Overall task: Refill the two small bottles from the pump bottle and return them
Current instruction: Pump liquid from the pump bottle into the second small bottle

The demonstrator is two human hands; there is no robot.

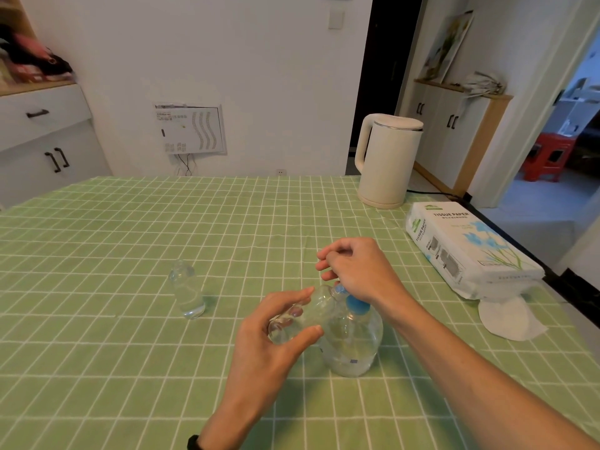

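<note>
Two small bottles are on this job, and only one is in a hand: the left hand [276, 345] grips the tilted small bottle [311, 310] between thumb and fingers and leans its mouth up toward the blue pump head [357, 305] of the pump bottle [354, 349], most likely so that the liquid goes straight into the neck. The right hand [357, 271] sits on top of the pump head with its fingers curled. Its underside is hidden, so I cannot tell if it grips the head or only presses it. The two hands are close together over the pump bottle, which stands upright on the table [130, 222] near the front edge. The pump bottle is clear and holds clear liquid, but the level is hard to read, and so is the content of the tilted bottle. The second small bottle [187, 292] stands upright and apart on the left, with a little clear liquid at its bottom. I judge it waits there for its turn
</note>
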